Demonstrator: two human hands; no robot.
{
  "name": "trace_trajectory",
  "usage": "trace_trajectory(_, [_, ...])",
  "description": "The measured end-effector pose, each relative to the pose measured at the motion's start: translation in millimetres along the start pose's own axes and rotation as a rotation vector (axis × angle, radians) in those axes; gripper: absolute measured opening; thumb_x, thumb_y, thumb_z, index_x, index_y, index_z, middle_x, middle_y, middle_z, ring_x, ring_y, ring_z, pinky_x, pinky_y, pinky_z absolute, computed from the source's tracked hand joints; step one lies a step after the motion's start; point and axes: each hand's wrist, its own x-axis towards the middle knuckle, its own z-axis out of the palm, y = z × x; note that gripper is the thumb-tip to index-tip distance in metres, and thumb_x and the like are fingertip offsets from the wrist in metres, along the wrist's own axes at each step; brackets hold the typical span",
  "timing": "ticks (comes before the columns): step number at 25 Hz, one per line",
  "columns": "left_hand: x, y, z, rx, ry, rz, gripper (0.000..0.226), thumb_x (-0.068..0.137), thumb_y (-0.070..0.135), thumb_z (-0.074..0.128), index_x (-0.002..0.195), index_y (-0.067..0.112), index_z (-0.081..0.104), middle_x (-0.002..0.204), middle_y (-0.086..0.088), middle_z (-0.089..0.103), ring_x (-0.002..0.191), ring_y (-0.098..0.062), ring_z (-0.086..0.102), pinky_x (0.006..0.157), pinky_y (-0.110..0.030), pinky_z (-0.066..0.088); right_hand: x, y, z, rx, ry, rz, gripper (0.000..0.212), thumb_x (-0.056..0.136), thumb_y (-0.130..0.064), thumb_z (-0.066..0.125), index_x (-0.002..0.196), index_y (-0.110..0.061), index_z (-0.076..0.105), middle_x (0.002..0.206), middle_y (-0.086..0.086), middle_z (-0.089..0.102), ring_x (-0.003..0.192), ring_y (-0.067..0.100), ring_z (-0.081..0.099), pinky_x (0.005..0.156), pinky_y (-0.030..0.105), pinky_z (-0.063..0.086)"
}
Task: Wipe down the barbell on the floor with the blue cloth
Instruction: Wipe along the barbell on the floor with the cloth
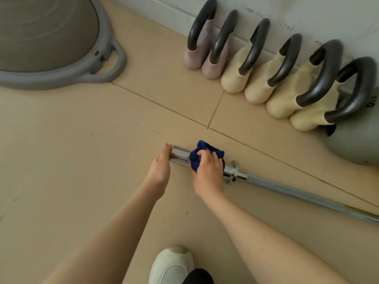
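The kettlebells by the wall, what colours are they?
In the head view, two kettlebells are dusty pink, four are pale yellow, all with dark grey handles.

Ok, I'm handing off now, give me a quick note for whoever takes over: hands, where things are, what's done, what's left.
Left hand: open, straight fingers against the sleeve end of the barbell, steadying it.
Right hand: grips the bunched cloth, pressed round the sleeve between the end and the collar.
Barbell lies on the floor, its shaft running off to the right edge of view.
Done: cannot tell how much is already wiped; the cloth is on the sleeve.
Left: likely the collar and the long shaft; the far end is out of view.
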Motion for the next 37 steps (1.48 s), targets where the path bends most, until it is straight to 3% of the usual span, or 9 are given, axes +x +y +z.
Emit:
trace_trajectory(5, [6.2,0.2,-21.4,-0.426,-0.207,-0.049,0.068,0.097,0.055,0.004,0.132,0.015,0.046,0.123,-0.001,0.06,0.124,-0.017,0.049,0.1,-0.03,0.035,17.3,-54.8,17.3,0.009,-0.151,-0.246,0.033,0.086,-0.015,0.055,0.118,-0.01,0.048,0.131,0.008,0.05,0.123,0.026,0.04,0.103,0.034,0.032])
trace_trajectory(10, [16.5,-4.7,-17.0,-0.227,-0.177,-0.098,0.067,0.096,0.057,0.004,0.144,0.019,0.031,0.15,0.002,0.035,0.142,-0.014,0.022,0.12,-0.034,0.009,13.9,-1.8,-16.4,-0.2,-0.173,-0.295,0.039,0.083,-0.006,0.052,0.121,-0.014,0.046,0.135,0.005,0.048,0.125,0.025,0.042,0.102,0.031,0.029])
trace_trajectory(15, [26.5,-2.7,-16.5,-0.123,-0.205,-0.034,0.063,0.098,0.052,0.005,0.143,0.02,0.034,0.149,0.008,0.035,0.14,-0.01,0.026,0.118,-0.035,0.015,24.3,36.8,-40.5,-0.257,-0.072,0.175,0.036,0.085,-0.017,0.05,0.121,-0.013,0.043,0.107,0.013,0.064,0.094,0.035,0.059,0.08,0.04,0.047])
trace_trajectory(17, [31.6,-2.4,-17.1,-0.145,-0.198,-0.037,0.063,0.097,0.053,0.005,0.143,0.02,0.033,0.149,0.008,0.036,0.14,-0.01,0.025,0.118,-0.035,0.015,34.6,22.6,-33.1,-0.187,-0.084,0.174,0.036,0.085,-0.016,0.051,0.12,-0.012,0.043,0.108,0.014,0.064,0.095,0.036,0.059,0.08,0.042,0.049])
trace_trajectory(21, [37.2,2.2,-18.2,-0.287,-0.293,-0.105,0.065,0.094,0.06,0.006,0.146,0.026,0.025,0.151,0.008,0.032,0.142,-0.011,0.023,0.113,-0.034,0.018,32.1,-25.8,-2.1,-0.13,-0.156,-0.208,0.046,0.083,-0.014,0.058,0.126,-0.01,0.043,0.131,0.013,0.052,0.121,0.032,0.043,0.106,0.039,0.03])
trace_trajectory(27, [49.4,15.0,-19.6,-0.094,-0.164,-0.058,0.063,0.096,0.056,0.007,0.14,0.023,0.038,0.136,-0.001,0.053,0.122,-0.018,0.047,0.101,-0.034,0.032,22.2,7.0,-12.5,-0.333,-0.108,-0.26,0.056,0.081,-0.009,0.058,0.133,-0.018,0.038,0.143,0.008,0.041,0.136,0.025,0.031,0.116,0.038,0.003])
trace_trajectory(31, [52.4,20.8,-17.3,0.026,-0.134,-0.019,0.061,0.097,0.053,0.01,0.137,0.022,0.043,0.135,0.002,0.054,0.126,-0.019,0.042,0.111,-0.04,0.028,25.0,44.2,-37.6,-0.418,0.008,-0.016,0.047,0.072,-0.015,0.065,0.117,-0.014,0.052,0.108,0.011,0.065,0.105,0.031,0.058,0.114,0.043,0.012])
trace_trajectory(35, [56.2,25.8,-15.0,0.076,-0.132,0.005,0.06,0.098,0.052,0.01,0.137,0.021,0.044,0.135,0.002,0.054,0.127,-0.018,0.041,0.112,-0.039,0.027,43.7,19.2,-28.8,-0.296,0.013,0.008,0.046,0.071,-0.005,0.064,0.116,-0.006,0.054,0.109,0.02,0.063,0.099,0.037,0.057,0.09,0.041,0.039])
trace_trajectory(37, [60.0,24.6,-13.5,0.089,-0.127,0.008,0.061,0.098,0.051,0.01,0.136,0.019,0.045,0.135,0.001,0.054,0.126,-0.018,0.042,0.111,-0.039,0.028,48.2,-7.1,-13.9,-0.239,-0.011,-0.121,0.05,0.072,-0.003,0.065,0.12,-0.006,0.052,0.118,0.02,0.059,0.109,0.038,0.053,0.094,0.041,0.039])
